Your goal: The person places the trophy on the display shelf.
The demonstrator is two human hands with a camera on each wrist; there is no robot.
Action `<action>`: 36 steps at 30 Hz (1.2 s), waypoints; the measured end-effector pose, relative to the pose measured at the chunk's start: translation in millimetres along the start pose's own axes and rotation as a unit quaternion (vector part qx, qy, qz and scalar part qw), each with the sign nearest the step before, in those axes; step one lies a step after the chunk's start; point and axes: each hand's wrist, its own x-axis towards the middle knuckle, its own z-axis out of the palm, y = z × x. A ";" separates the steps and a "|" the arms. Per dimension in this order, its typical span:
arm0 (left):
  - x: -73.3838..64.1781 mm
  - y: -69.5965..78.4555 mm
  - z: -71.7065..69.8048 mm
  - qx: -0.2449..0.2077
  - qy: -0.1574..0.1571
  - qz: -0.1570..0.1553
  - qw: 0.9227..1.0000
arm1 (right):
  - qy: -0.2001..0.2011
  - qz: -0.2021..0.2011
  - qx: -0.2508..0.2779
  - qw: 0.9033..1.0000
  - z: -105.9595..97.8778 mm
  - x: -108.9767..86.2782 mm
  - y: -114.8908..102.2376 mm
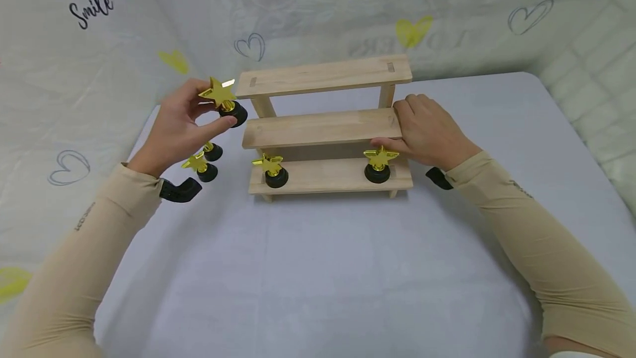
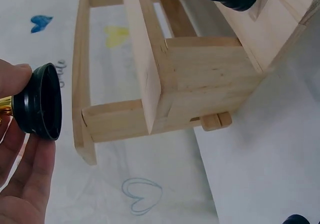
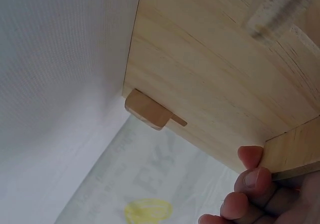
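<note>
In the head view a three-tier wooden shelf (image 1: 328,129) stands on the table. My left hand (image 1: 181,117) pinches a gold star trophy (image 1: 220,93) by its black base, raised beside the shelf's upper left end. The left wrist view shows the base's hollow underside (image 2: 50,101) between thumb and fingers. My right hand (image 1: 429,129) grips the right end of the middle board, its fingertips (image 3: 252,179) at the board's edge in the right wrist view. On the bottom board stand one star trophy (image 1: 272,173) at the left and another trophy (image 1: 379,166) at the right.
Two more star trophies stand on the table left of the shelf, the nearer trophy (image 1: 202,167) partly in front of the farther trophy (image 1: 213,151). A white cloth (image 1: 318,269) covers the table. Behind it hangs a printed curtain (image 1: 318,10) with hearts and lettering.
</note>
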 end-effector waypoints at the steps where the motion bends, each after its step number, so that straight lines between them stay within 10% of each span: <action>1: 0.7 1.6 1.4 -0.002 -0.004 0.000 1.000 | -0.001 0.001 0.000 1.000 -0.1 0.1 -0.1; 36: 31.2 36.4 53.4 -0.077 -0.076 0.045 0.993 | 0.010 0.002 0.010 1.000 1.1 -0.8 0.3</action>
